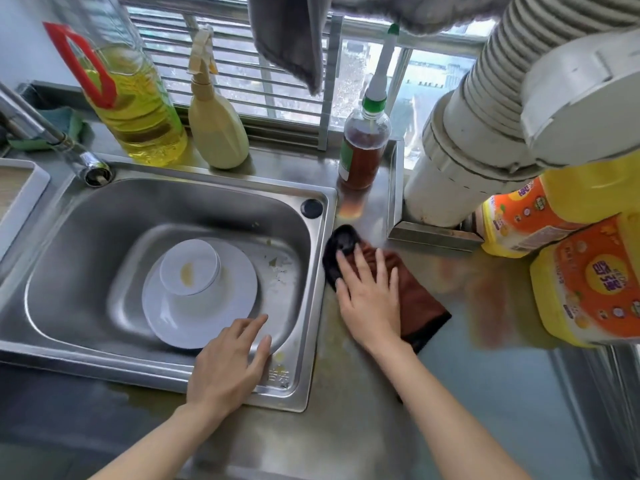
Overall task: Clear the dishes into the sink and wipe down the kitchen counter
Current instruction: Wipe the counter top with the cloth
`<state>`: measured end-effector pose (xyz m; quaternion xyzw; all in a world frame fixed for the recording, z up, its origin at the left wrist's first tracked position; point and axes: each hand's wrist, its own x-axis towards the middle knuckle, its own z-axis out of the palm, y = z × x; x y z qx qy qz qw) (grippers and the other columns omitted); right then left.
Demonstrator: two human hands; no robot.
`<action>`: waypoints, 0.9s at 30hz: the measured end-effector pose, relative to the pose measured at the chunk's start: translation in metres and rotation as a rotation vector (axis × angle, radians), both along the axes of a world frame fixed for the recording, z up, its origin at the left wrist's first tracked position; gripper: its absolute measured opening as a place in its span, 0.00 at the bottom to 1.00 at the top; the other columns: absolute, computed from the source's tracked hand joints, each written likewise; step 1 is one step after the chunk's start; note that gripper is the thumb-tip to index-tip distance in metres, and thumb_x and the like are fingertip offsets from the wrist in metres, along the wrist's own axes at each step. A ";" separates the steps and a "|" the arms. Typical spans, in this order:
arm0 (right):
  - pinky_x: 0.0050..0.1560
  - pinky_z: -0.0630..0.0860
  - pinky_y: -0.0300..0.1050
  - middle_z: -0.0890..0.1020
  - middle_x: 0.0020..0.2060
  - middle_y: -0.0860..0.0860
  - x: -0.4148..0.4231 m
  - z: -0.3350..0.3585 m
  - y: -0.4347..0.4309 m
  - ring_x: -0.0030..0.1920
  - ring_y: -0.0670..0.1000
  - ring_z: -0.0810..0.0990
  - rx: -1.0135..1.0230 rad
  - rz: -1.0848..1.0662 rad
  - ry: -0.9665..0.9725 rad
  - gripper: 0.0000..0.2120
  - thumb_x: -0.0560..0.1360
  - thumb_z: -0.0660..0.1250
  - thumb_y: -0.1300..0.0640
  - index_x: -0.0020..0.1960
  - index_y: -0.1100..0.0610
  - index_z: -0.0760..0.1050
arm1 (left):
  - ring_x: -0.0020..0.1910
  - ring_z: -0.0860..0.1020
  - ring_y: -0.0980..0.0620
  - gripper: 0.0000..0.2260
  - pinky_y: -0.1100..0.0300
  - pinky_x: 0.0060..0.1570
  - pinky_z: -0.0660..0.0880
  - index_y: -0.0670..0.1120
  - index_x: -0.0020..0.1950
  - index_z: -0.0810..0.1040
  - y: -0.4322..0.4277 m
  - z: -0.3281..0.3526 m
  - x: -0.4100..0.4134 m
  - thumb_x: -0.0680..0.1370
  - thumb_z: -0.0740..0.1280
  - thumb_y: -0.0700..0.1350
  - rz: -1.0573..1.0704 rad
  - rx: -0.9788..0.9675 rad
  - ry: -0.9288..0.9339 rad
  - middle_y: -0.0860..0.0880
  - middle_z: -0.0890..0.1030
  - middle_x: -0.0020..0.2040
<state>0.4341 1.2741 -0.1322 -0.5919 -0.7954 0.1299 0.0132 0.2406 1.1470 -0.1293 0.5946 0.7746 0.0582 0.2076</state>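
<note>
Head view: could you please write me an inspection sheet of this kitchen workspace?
Surface: steel counter, yellowish smears beside the sink.
Job's things: stained bowl on plate in sink; brown cloth on counter, right of sink.
Clutter: oil bottle, spray bottle, sauce bottle behind sink; two yellow jugs at right.
Hands: left hand open over sink's front rim; right hand flat on cloth.
Cables: nothing seen.
Surroundings: window, faucet, white pipe, grey towel overhead.
</note>
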 end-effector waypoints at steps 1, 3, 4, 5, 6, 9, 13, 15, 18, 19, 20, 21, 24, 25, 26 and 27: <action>0.72 0.49 0.58 0.61 0.74 0.47 0.005 0.001 -0.014 0.75 0.58 0.54 0.016 0.056 0.008 0.24 0.78 0.46 0.44 0.74 0.41 0.56 | 0.56 0.74 0.55 0.30 0.57 0.50 0.72 0.58 0.69 0.66 0.000 0.001 0.000 0.72 0.41 0.64 0.002 0.002 -0.003 0.58 0.72 0.61; 0.72 0.49 0.56 0.65 0.73 0.46 0.018 -0.001 -0.037 0.74 0.56 0.57 0.003 0.140 0.025 0.23 0.78 0.48 0.44 0.73 0.41 0.58 | 0.56 0.75 0.54 0.30 0.57 0.49 0.72 0.57 0.69 0.66 0.000 0.002 0.000 0.72 0.41 0.64 0.006 0.007 -0.007 0.58 0.73 0.60; 0.72 0.46 0.55 0.64 0.73 0.45 0.024 -0.002 -0.038 0.74 0.55 0.55 -0.027 0.172 0.018 0.23 0.78 0.48 0.44 0.73 0.40 0.57 | 0.55 0.75 0.54 0.30 0.57 0.49 0.72 0.57 0.69 0.66 0.000 0.002 0.001 0.72 0.41 0.63 0.004 0.009 -0.003 0.58 0.73 0.60; 0.72 0.43 0.53 0.62 0.74 0.44 0.028 -0.001 -0.033 0.75 0.55 0.53 -0.053 0.200 0.004 0.23 0.78 0.47 0.43 0.73 0.39 0.55 | 0.55 0.75 0.54 0.30 0.57 0.48 0.72 0.57 0.69 0.67 -0.001 0.002 0.001 0.72 0.41 0.63 0.000 0.013 0.004 0.58 0.73 0.60; 0.72 0.41 0.52 0.59 0.75 0.44 0.029 -0.001 -0.021 0.76 0.54 0.49 -0.068 0.208 -0.010 0.24 0.78 0.45 0.42 0.74 0.38 0.52 | 0.54 0.75 0.54 0.29 0.57 0.48 0.73 0.57 0.69 0.67 -0.001 0.002 0.001 0.73 0.42 0.63 -0.001 0.021 0.010 0.58 0.73 0.59; 0.72 0.39 0.55 0.50 0.76 0.43 0.014 0.003 0.023 0.76 0.52 0.41 -0.102 0.099 -0.003 0.23 0.80 0.45 0.43 0.74 0.37 0.46 | 0.54 0.75 0.54 0.29 0.57 0.46 0.72 0.56 0.68 0.67 -0.002 0.000 0.000 0.73 0.42 0.62 -0.010 0.029 0.023 0.57 0.74 0.59; 0.72 0.38 0.55 0.49 0.77 0.44 -0.001 0.004 0.007 0.76 0.53 0.41 -0.101 0.045 -0.009 0.24 0.80 0.44 0.44 0.75 0.40 0.46 | 0.54 0.75 0.53 0.27 0.56 0.46 0.73 0.55 0.69 0.67 -0.002 -0.001 0.000 0.74 0.44 0.61 -0.013 0.027 0.016 0.55 0.74 0.60; 0.72 0.38 0.53 0.52 0.76 0.45 0.009 0.003 -0.037 0.76 0.53 0.42 -0.080 0.102 -0.011 0.26 0.77 0.40 0.42 0.75 0.40 0.48 | 0.56 0.74 0.53 0.24 0.55 0.48 0.72 0.55 0.69 0.66 -0.002 -0.001 0.000 0.76 0.47 0.60 -0.010 0.017 -0.001 0.54 0.74 0.61; 0.71 0.44 0.55 0.62 0.74 0.47 0.024 0.003 -0.117 0.75 0.54 0.49 -0.037 0.126 -0.016 0.25 0.78 0.47 0.42 0.74 0.41 0.55 | 0.59 0.73 0.52 0.25 0.54 0.51 0.72 0.55 0.69 0.66 -0.002 0.000 0.001 0.75 0.47 0.60 -0.007 -0.006 -0.019 0.54 0.73 0.62; 0.70 0.47 0.56 0.63 0.73 0.47 0.027 0.003 -0.137 0.74 0.55 0.51 -0.043 0.131 -0.032 0.24 0.78 0.49 0.43 0.74 0.42 0.56 | 0.60 0.72 0.52 0.26 0.53 0.52 0.72 0.55 0.69 0.66 -0.002 0.001 0.001 0.75 0.47 0.61 -0.007 -0.005 -0.024 0.54 0.73 0.62; 0.69 0.48 0.57 0.64 0.73 0.47 0.029 0.003 -0.148 0.74 0.55 0.52 -0.057 0.138 -0.053 0.25 0.77 0.50 0.42 0.74 0.41 0.56 | 0.60 0.72 0.52 0.26 0.53 0.52 0.71 0.55 0.69 0.67 -0.002 0.001 0.001 0.75 0.47 0.61 -0.009 -0.002 -0.028 0.54 0.73 0.62; 0.69 0.48 0.57 0.63 0.73 0.47 0.031 0.002 -0.148 0.74 0.55 0.52 -0.064 0.149 -0.062 0.25 0.77 0.50 0.41 0.74 0.40 0.55 | 0.60 0.72 0.52 0.25 0.53 0.53 0.71 0.55 0.68 0.67 -0.002 0.001 0.001 0.75 0.48 0.61 -0.011 0.002 -0.030 0.54 0.73 0.62; 0.72 0.41 0.57 0.54 0.76 0.44 0.031 0.002 -0.114 0.75 0.54 0.45 -0.080 0.065 -0.025 0.26 0.76 0.44 0.36 0.74 0.36 0.48 | 0.62 0.71 0.51 0.20 0.52 0.54 0.70 0.54 0.68 0.67 -0.002 -0.001 0.000 0.79 0.52 0.57 -0.006 0.019 -0.052 0.54 0.73 0.63; 0.72 0.39 0.57 0.50 0.76 0.44 0.028 0.003 -0.100 0.76 0.53 0.42 -0.109 -0.007 -0.010 0.26 0.76 0.43 0.36 0.74 0.35 0.46 | 0.62 0.71 0.52 0.18 0.52 0.55 0.69 0.55 0.68 0.68 -0.002 -0.001 -0.001 0.79 0.52 0.56 0.006 0.036 -0.080 0.54 0.73 0.63; 0.72 0.38 0.57 0.49 0.76 0.43 0.023 0.004 -0.090 0.76 0.53 0.41 -0.113 -0.081 0.001 0.25 0.77 0.45 0.37 0.74 0.36 0.46 | 0.62 0.71 0.52 0.18 0.53 0.54 0.69 0.55 0.67 0.68 -0.002 -0.001 -0.002 0.80 0.52 0.56 0.025 0.053 -0.126 0.54 0.73 0.63; 0.72 0.39 0.57 0.49 0.76 0.43 0.018 0.004 -0.087 0.76 0.53 0.41 -0.099 -0.150 0.016 0.24 0.79 0.47 0.40 0.74 0.37 0.47 | 0.62 0.71 0.53 0.18 0.53 0.54 0.68 0.55 0.66 0.69 -0.003 0.001 -0.003 0.80 0.52 0.56 0.051 0.076 -0.195 0.55 0.72 0.63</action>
